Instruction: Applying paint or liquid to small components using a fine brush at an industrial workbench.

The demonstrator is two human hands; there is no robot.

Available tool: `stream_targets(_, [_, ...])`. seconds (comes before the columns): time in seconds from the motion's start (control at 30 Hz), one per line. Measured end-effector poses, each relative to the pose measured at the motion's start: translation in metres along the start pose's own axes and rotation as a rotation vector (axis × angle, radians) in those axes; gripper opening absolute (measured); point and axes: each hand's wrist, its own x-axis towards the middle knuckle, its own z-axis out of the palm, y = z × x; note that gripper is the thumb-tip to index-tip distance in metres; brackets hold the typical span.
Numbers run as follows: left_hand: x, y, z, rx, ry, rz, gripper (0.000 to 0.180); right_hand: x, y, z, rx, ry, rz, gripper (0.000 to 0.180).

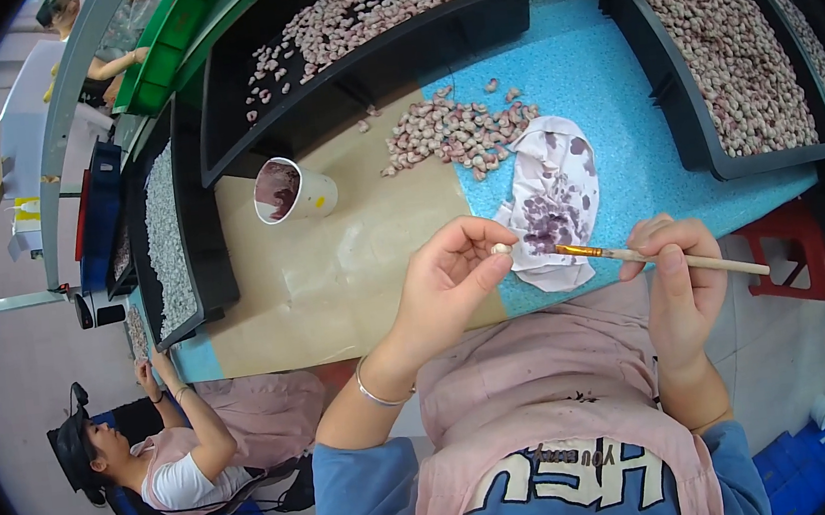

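Observation:
Between the thumb and forefinger of my left hand (453, 278) is a small whitish piece (501, 248), its kind too small to tell. My right hand (674, 275) grips a paintbrush (725, 264) with a pale handle and gold ferrule. The brush tip points left, a short way from the small piece. Under and beyond the brush lies a crumpled white cloth or tissue (555, 177) with dark purple stains. Past it is a loose pile of small white-and-purple pieces (455, 132). A white paper cup (318, 195), smeared purple inside, stands on the brown sheet (363, 263) to the left.
Black trays of purple-and-white pieces stand at the far side (496, 2) and right (774, 159). Another black tray (215, 248) holds greyish-white pieces at left. Near it a co-worker (182, 453) sits with hands at the table. A red stool (805, 256) is below the right table edge.

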Motion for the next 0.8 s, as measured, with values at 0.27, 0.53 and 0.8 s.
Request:
stream_targets(0.27, [-0.005,-0.001,0.012,-0.459,-0.039,-0.081,0.017,-0.002,-0.007,-0.002,-0.038,-0.022,-0.034,0.019])
stream_targets(0.53, [-0.011,-0.009,0.017,-0.429,-0.081,0.078,0.019,-0.001,-0.009,0.001,-0.061,-0.114,-0.089,0.015])
stream_targets(0.8, [-0.011,-0.013,0.019,-0.441,-0.087,0.126,0.017,0.0,-0.007,0.002,-0.082,-0.165,-0.123,0.014])
